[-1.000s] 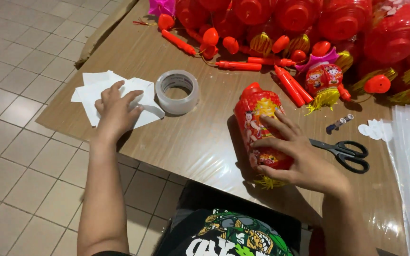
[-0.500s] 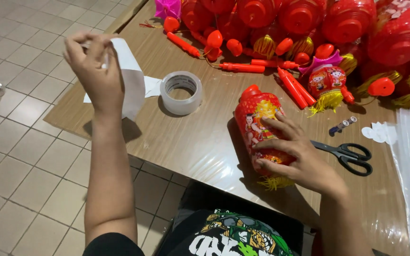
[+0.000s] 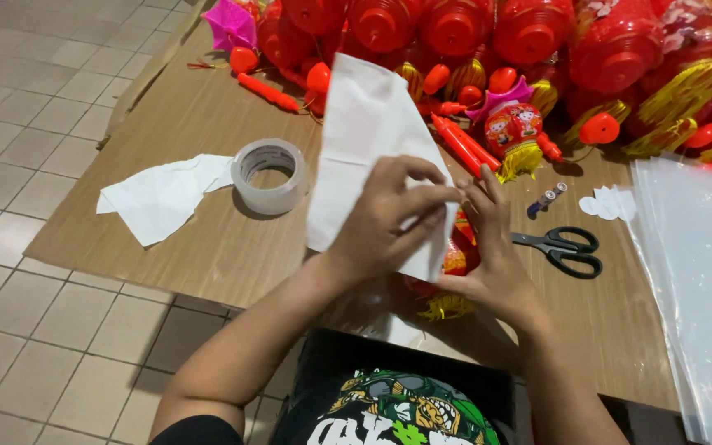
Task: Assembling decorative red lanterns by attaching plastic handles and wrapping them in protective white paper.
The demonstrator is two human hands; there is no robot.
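Observation:
My left hand [image 3: 389, 216] pinches a white paper bag [image 3: 364, 140] and holds it upright over the brown board [image 3: 208, 247]. My right hand [image 3: 488, 255] grips a red and yellow toy lantern [image 3: 457, 257] lying on the board, mostly hidden behind the bag and both hands. The fingers of the two hands meet at the bag's lower right edge. Yellow fringe of the lantern [image 3: 442, 308] sticks out below my right hand.
A roll of clear tape [image 3: 269, 175] and more white paper bags [image 3: 162, 198] lie to the left. Black scissors [image 3: 562, 247] lie to the right, beside clear plastic sheets [image 3: 694, 272]. A heap of red lanterns [image 3: 488, 41] fills the far side. The tiled floor is at left.
My left hand picked a white bag off the pile at left, lifted it, and carried it right to the lantern held by my right hand.

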